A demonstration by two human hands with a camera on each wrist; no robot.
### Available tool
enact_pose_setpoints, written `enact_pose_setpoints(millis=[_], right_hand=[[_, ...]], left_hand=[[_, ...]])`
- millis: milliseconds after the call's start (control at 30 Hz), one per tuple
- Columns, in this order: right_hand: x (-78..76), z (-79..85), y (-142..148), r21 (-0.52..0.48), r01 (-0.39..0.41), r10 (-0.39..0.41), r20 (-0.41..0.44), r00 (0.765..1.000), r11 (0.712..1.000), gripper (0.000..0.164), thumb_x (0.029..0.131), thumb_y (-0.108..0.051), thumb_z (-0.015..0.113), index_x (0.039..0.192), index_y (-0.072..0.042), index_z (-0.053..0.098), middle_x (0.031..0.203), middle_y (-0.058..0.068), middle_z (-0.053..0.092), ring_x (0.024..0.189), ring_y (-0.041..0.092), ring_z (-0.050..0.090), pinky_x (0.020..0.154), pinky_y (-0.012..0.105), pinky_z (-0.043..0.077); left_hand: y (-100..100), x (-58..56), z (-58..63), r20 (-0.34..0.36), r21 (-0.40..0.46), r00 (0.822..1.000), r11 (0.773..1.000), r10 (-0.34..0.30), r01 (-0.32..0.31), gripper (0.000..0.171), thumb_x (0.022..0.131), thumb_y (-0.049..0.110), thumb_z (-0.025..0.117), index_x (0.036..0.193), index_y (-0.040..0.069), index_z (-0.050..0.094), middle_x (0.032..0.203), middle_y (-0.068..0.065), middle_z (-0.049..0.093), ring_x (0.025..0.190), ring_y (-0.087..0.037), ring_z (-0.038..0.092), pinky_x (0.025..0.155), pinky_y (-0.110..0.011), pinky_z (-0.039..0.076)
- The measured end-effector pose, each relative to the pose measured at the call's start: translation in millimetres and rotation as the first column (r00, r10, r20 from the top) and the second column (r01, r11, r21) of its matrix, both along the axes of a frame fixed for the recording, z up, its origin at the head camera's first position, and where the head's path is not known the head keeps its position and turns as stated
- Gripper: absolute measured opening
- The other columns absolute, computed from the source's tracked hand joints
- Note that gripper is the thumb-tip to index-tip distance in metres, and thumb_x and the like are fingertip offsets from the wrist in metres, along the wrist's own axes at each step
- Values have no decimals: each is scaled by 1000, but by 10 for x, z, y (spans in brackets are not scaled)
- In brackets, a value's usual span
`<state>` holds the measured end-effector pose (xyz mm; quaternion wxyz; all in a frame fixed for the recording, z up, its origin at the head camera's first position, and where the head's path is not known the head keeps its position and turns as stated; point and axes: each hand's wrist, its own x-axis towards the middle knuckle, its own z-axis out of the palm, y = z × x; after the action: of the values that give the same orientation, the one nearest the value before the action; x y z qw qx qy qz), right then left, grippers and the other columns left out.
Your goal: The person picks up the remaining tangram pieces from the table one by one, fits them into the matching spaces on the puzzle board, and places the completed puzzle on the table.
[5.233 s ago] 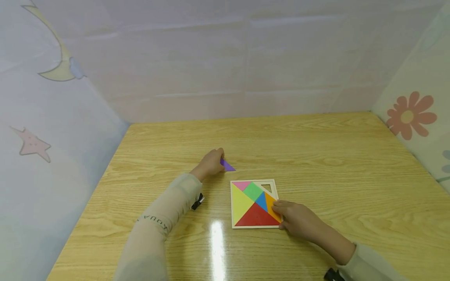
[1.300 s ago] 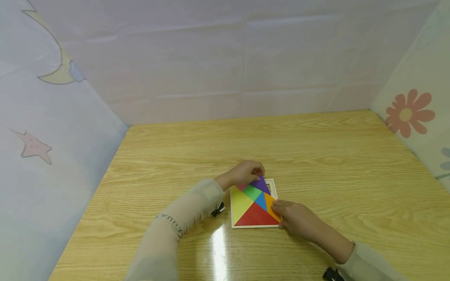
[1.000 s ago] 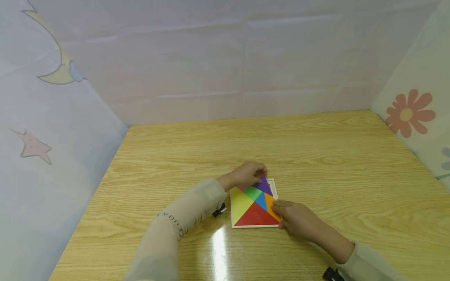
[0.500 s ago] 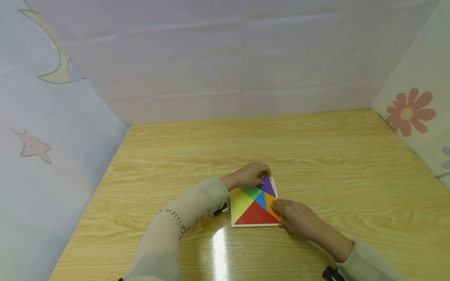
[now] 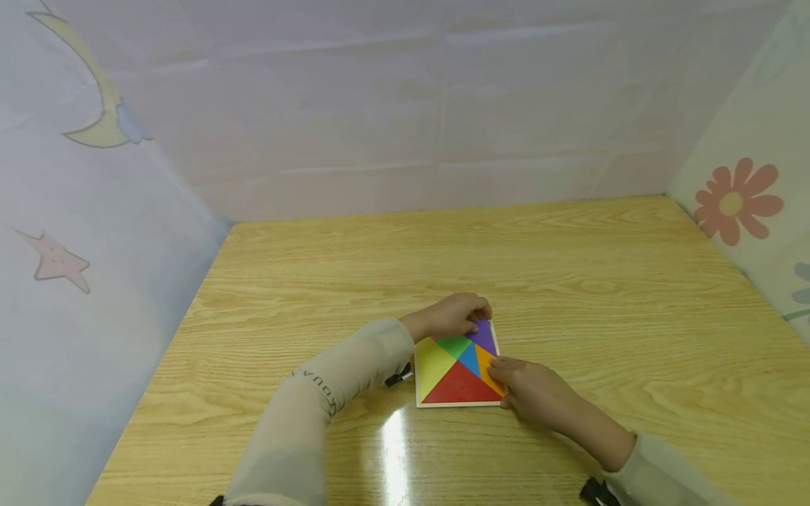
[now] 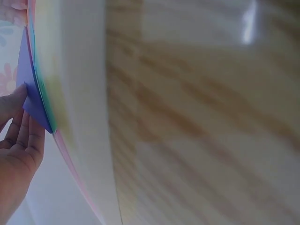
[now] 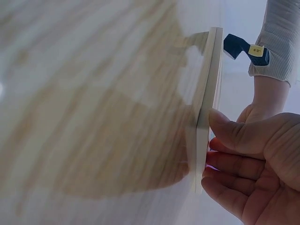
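A square tangram board (image 5: pixel 458 405) lies on the table in the head view. Red (image 5: pixel 463 388), yellow (image 5: pixel 432 365), green (image 5: pixel 453 345), blue (image 5: pixel 469 360) and orange (image 5: pixel 487 369) pieces sit in it. My left hand (image 5: pixel 452 314) pinches a purple triangle (image 5: pixel 484 336) at the board's far right corner; in the left wrist view the thumb lies on the triangle (image 6: pixel 30 101). That hand covers most of the pink piece. My right hand (image 5: pixel 538 390) grips the board's right edge, fingers over the orange piece. In the right wrist view, its thumb touches the board's rim (image 7: pixel 208 93).
The wood-grain table (image 5: pixel 316 267) spreads around the board on all sides. Printed cloth walls (image 5: pixel 405 126) stand behind and at both sides. A black strap clip (image 5: pixel 398 376) hangs under the left sleeve, and another (image 5: pixel 598 492) by the right sleeve.
My left hand picked up the purple triangle left of the board and brought it right to the far right corner, now covering the bare slot there. The right hand has stayed on the edge.
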<state>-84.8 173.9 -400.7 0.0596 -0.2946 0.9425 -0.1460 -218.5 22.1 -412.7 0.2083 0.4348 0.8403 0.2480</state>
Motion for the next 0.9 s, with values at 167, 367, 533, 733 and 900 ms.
enact_pose_setpoints(millis=[167,367,533,733,900], right_hand=[[6,9,-4,14,-5,5,-1,1000,1000,45,66,-11,73,104,8,59,105,19,58,98,30,53,75,40,46],[6,16,-7,2,-12,12,-1,1000,1000,45,66,-11,72,104,8,59,105,20,58,98,31,54,74,40,46],[9,15,-9,-6,-5,6,7,1000,1000,45,67,-10,72,104,9,58,105,20,57,98,31,53,75,40,46],[12,19,-5,-8,-2,2,8,1000,1000,45,67,-11,72,104,10,58,106,21,57,98,31,53,75,40,46],[15,26,-1,-7,-1,1,13,1000,1000,45,67,-12,72,105,9,58,106,20,57,98,31,53,76,40,46]], left_hand=[[9,8,2,-13,-5,1000,1000,-8,8,21,82,4,56,104,5,55,96,-2,54,88,-9,50,74,-11,39],[13,7,3,-18,-7,1000,1000,-7,7,23,82,4,57,104,5,55,95,-2,54,86,-9,50,73,-11,39],[18,4,-2,-27,-6,999,1000,-16,16,24,81,5,59,104,5,56,95,-2,54,85,-8,50,72,-11,39],[29,0,-14,-57,-11,998,1000,-29,29,24,80,6,60,103,5,57,94,-2,54,84,-8,49,72,-11,39],[44,10,-11,-67,-59,997,998,-24,20,26,80,9,61,105,6,57,93,-2,52,84,-9,48,71,-11,39]])
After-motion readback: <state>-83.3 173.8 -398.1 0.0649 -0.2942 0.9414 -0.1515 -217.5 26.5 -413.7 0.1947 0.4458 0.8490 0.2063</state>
